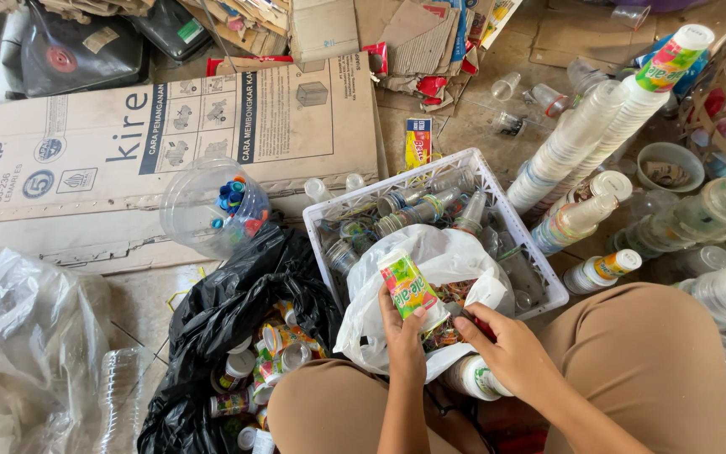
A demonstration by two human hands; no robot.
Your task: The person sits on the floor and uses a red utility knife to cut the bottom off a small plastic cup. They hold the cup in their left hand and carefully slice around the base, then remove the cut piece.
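My left hand [402, 335] grips a small plastic drink cup [410, 287] with a green, red and yellow printed label, held upright over a white plastic bag [447, 256]. My right hand [506, 346] reaches into the opening of that bag beside the cup, fingertips among small colourful pieces; whether it pinches anything is hidden. Another labelled cup [476, 377] lies under my right wrist, between my knees.
A white plastic crate [539, 252] of clear cups sits behind the bag. A black bag [237, 319] with labelled cups lies left. Tall stacks of cups [586, 134] stand right. A clear tub of coloured caps [216, 206] rests by flattened cardboard [128, 134]. A clear bag [27, 353] fills the left edge.
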